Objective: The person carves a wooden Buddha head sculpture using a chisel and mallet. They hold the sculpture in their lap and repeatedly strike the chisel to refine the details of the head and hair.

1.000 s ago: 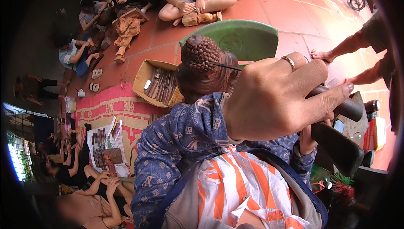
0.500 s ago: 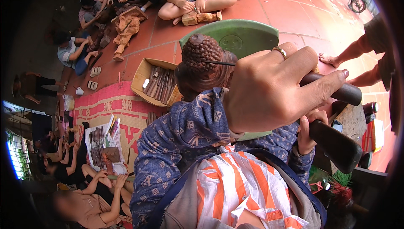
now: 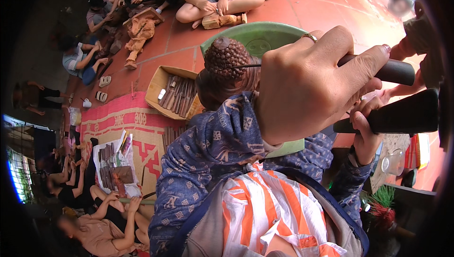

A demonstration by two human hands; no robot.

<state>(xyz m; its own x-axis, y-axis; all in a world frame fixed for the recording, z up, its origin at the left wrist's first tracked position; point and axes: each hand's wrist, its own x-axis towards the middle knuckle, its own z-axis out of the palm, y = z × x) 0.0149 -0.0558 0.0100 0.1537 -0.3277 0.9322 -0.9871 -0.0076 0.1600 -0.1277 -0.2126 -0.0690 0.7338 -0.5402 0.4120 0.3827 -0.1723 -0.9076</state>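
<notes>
My left hand (image 3: 307, 79), with a ring on one finger, is closed around a chisel (image 3: 399, 71) with a dark round handle. Its thin metal shank points left, and the tip meets the curled hair of a dark brown carved wooden head (image 3: 226, 58). Lower right, my right hand (image 3: 368, 131) grips a dark wooden mallet (image 3: 404, 113), held just below the chisel's handle end. Whether the two touch I cannot tell. Behind the carving stands a green plastic chair (image 3: 279, 32). My left hand and sleeve hide part of the carving.
A cardboard box (image 3: 156, 89) of chisels lies left of the carving on a red patterned mat (image 3: 106, 115). More tools rest on paper (image 3: 101, 155). Several people sit around, some beside wooden carvings (image 3: 142, 32). Someone stands at the right near a glass jug (image 3: 393, 161).
The mallet in my right hand has swung upward and to the right, nearer the chisel's handle. My left hand and the chisel have shifted slightly, and the tip stays on the carved curls.
</notes>
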